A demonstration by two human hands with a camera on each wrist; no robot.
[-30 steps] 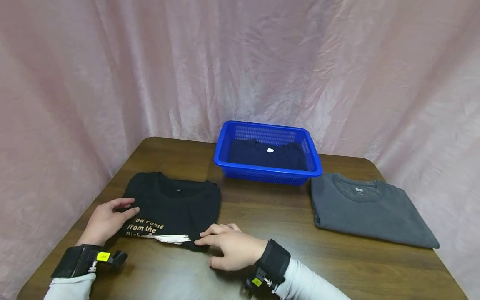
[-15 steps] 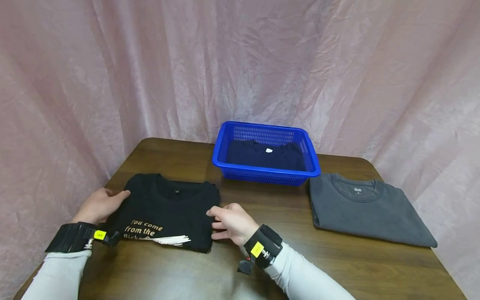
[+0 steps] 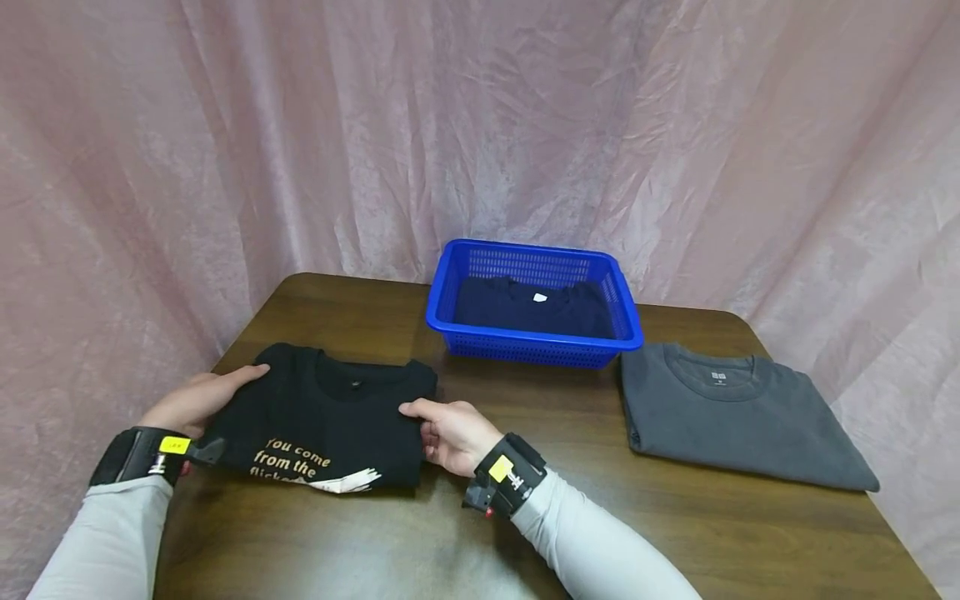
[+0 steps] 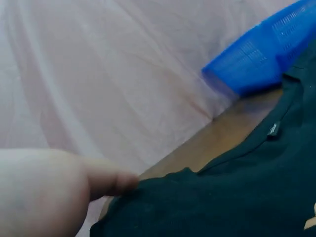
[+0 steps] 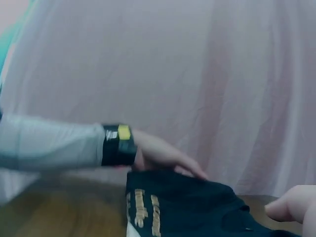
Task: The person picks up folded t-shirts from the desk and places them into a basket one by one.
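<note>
A folded black T-shirt with gold lettering and a white brush mark is held by its two sides in the head view. My left hand grips its left edge, thumb on top and fingers hidden beneath. On the opposite edge my right hand pinches the cloth, thumb above and fingers curled under. In the left wrist view, the thumb presses on the black fabric near the collar. The right wrist view shows the shirt lifted somewhat, its underside hidden.
A blue plastic basket stands at the back of the wooden table, with a folded navy shirt inside. To its right lies a folded grey T-shirt. A pink curtain hangs behind the table.
Both hands have gone from resting on the black T-shirt to gripping its left and right edges. Its front edge now appears slightly raised. The basket and grey shirt stay put.
</note>
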